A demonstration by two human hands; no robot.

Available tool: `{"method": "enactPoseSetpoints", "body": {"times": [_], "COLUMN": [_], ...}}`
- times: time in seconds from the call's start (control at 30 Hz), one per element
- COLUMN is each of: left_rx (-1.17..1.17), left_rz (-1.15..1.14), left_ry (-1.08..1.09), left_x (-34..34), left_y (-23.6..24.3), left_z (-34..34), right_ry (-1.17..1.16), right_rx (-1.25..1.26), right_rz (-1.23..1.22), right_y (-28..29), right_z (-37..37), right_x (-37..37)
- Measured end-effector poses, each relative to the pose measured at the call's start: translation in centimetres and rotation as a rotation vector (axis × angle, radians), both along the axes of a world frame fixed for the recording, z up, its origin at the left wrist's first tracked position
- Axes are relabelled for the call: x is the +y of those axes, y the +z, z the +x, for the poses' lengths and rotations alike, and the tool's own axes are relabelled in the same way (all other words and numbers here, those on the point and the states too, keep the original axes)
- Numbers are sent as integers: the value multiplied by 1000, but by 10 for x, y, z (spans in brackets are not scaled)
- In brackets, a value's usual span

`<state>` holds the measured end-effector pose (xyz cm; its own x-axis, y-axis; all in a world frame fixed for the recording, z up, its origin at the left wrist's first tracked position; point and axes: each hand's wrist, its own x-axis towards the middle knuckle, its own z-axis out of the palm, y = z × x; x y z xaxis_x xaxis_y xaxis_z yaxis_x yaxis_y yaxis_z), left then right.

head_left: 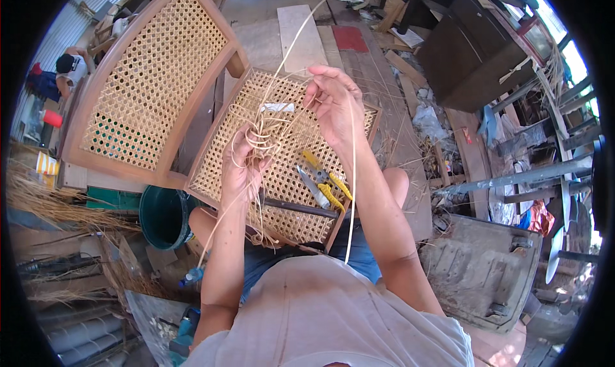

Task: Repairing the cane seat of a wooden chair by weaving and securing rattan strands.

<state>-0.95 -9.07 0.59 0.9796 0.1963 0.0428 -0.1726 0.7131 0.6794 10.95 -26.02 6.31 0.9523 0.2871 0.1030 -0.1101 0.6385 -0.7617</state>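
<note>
My left hand [241,157] is closed around a tangled bundle of pale rattan cane strips [268,135]. A long strip arches up and away from the bundle. My right hand [334,101] is raised to the right of it, fingers bent and pinched on a cane strip; a length of strip [352,194] hangs down along my right forearm. Below both hands lies a woven cane seat panel [218,146] in a wooden frame. On it rest yellow-handled cutters [325,175], a knife [312,187] and a dark rod [298,207]. A small white piece [277,107] lies near the bundle.
A chair back with woven cane [154,66] stands at the left. Near it are a dark green bucket [164,216] and loose straw [57,200]. A dark cabinet [471,50] stands far right; a grey panel [480,271] lies near right. Another person [72,69] is at far left.
</note>
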Motion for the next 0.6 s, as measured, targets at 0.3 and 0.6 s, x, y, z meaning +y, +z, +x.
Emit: {"method": "enactPoseSetpoints", "body": {"times": [0.3,0.6], "left_rx": [-49,-5], "left_rz": [-327,-263], "left_ry": [-121,-89], "left_x": [12,6], "left_y": [-15,0], "left_z": [0,-1], "right_ry": [-70,-183], "right_rx": [-27,43], "right_rz": [54,3], "right_y": [-3,-11], "right_z": [1,-33], "right_x": [-12,-8]}}
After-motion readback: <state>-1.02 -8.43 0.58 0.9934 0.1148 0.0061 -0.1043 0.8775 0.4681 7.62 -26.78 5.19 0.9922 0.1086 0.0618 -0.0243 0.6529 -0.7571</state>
